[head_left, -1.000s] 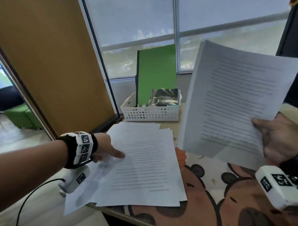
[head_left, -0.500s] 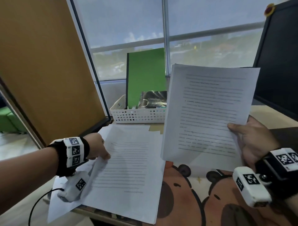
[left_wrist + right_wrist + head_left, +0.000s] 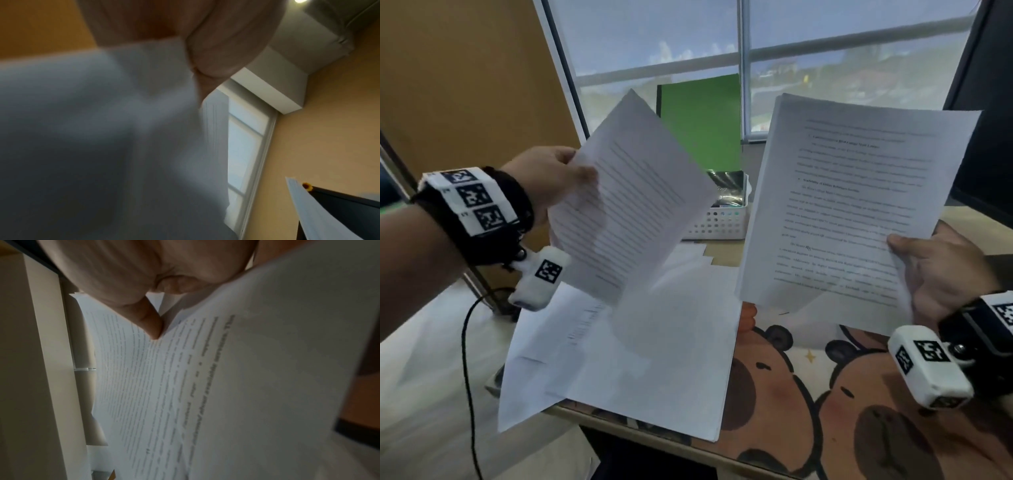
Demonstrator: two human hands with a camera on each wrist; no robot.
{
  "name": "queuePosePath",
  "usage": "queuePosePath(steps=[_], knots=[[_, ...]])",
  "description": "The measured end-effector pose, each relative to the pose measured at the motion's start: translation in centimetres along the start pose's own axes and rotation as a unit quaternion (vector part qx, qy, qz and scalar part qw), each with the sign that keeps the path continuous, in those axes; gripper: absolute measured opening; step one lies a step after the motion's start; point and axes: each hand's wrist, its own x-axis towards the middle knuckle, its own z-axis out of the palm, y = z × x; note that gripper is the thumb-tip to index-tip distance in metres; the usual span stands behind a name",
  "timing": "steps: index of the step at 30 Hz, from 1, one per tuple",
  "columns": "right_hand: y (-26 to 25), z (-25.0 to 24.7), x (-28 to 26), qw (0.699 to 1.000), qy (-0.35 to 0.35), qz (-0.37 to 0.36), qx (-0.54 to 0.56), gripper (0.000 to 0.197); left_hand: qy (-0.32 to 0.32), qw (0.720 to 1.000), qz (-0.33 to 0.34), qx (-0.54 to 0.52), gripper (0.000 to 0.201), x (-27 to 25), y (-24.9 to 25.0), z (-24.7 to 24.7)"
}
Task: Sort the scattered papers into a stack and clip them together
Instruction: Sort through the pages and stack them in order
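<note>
Head view: your left hand (image 3: pixel 551 178) has lifted one sheet (image 3: pixel 633 198) off the counter (image 3: pixel 808 394).
Right hand (image 3: pixel 941 270) grips the gathered stack (image 3: pixel 852 205); merge next.

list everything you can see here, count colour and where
lifted sheet: one, white with print, in the air at left
held stack: several sheets, white with print, in the air at right
loose papers: several, white, lying on the desk's left part
basket: one, white, perforated, at the back by the window
folder: one, green, upright in the basket
mat: one, brown cartoon animals, on the desk
monitor: one, black, far right
divider: one, orange-brown, left
left hand: pinches the lifted sheet's edge
right hand: grips the held stack's lower right
</note>
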Motion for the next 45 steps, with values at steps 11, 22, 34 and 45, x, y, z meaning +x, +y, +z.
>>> queuePosePath(steps=[11,22,34,45], knots=[[-0.4,0.7,-1.0,0.999,-0.025,0.000,0.042,0.045,-0.039,0.976,0.049,-0.209,0.012,-1.4,-0.3,3.1],[-1.7,2.6,-3.0,0.998,-0.037,-0.022,0.035,0.039,-0.174,0.920,0.077,-0.342,0.048,-8.9,1.6,17.3],[-2.7,1.7,-2.8,0.993,0.000,-0.114,-0.013,0.023,-0.242,0.884,0.242,-0.318,0.039,-8.5,1.9,19.0],[-2.4,2.1,-3.4,0.972,-0.020,-0.198,-0.126,0.024,-0.183,0.915,0.172,-0.317,0.032,-8.9,-0.8,20.3]])
